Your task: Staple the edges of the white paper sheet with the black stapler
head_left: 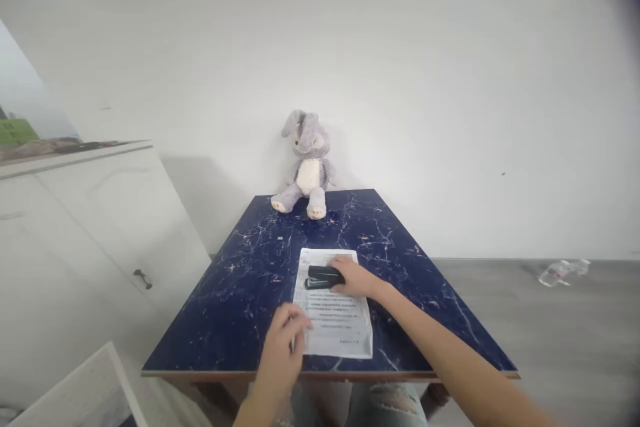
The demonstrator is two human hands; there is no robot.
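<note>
A black stapler (pixel 320 277) lies across the upper part of a printed sheet of paper (pixel 340 330), its jaw end pointing left. My right hand (pixel 353 277) is wrapped round the stapler's right end. Close to the paper's lower left edge is my left hand (pixel 287 340), fingers curved and apart with nothing seen in them. Whether its fingertips touch the sheet, I cannot tell. The paper rests on a dark blue marbled table (pixel 225 320).
A grey plush rabbit (pixel 309 170) sits at the table's far edge against the white wall (pixel 450 80). White cabinets (pixel 100 233) stand to the left. Clear plastic packaging (pixel 560 272) lies on the grey floor (pixel 525 320) at right.
</note>
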